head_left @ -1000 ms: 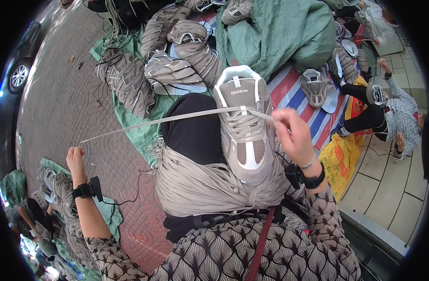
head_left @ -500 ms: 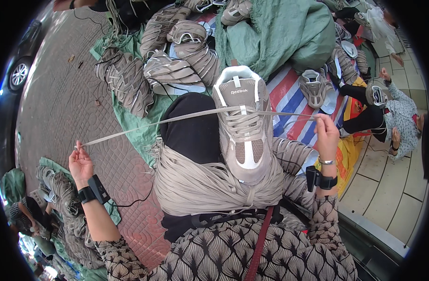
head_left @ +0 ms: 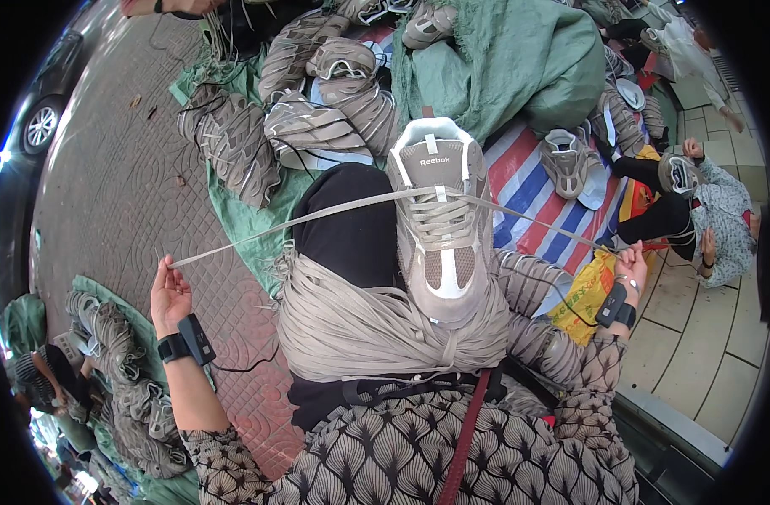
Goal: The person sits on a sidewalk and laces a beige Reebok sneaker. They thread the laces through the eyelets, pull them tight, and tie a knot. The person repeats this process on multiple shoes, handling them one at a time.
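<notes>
The heel of the grey shoe [head_left: 438, 227] is hidden in the bundle of laces [head_left: 377, 324]. The car [head_left: 40, 109] is cut by the picture rim.

Finished grey shoes [head_left: 318, 126] lie heaped on a green tarp [head_left: 250, 219]; a big green cloth bundle [head_left: 520, 59] sits beyond; a striped mat [head_left: 528, 194] spreads right; another person [head_left: 713, 227] sits nearby.

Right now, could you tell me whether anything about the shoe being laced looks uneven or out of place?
Nothing looks damaged. The grey sneaker lies on a heap of loose laces, and its lace is pulled taut out to both sides, with the left hand stretched farther out than the right hand.
</notes>
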### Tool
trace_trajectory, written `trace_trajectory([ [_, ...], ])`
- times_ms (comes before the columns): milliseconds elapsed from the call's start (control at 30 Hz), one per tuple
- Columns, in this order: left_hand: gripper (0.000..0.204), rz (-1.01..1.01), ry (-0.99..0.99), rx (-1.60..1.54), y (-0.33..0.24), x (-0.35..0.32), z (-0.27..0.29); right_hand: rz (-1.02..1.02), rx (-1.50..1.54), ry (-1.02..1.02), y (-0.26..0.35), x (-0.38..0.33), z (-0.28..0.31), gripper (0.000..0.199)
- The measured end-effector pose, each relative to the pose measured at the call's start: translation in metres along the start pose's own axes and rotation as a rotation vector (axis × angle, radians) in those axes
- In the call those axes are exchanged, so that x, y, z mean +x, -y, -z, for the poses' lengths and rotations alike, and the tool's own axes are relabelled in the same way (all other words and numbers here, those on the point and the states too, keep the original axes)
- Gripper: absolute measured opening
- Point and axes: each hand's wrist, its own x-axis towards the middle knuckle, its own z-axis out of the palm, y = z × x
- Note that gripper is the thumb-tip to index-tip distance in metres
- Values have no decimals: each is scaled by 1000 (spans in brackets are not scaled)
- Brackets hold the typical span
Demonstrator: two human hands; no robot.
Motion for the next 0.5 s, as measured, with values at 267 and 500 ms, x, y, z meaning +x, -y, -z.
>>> trace_trajectory([
  [267, 30, -46, 172, 48, 24, -24, -113, 856, -1950, 259, -37, -34, -79, 29],
  [500, 48, -79, 498, 374, 53, -91, -206, 643, -1282, 1112, -166, -190, -307, 26],
])
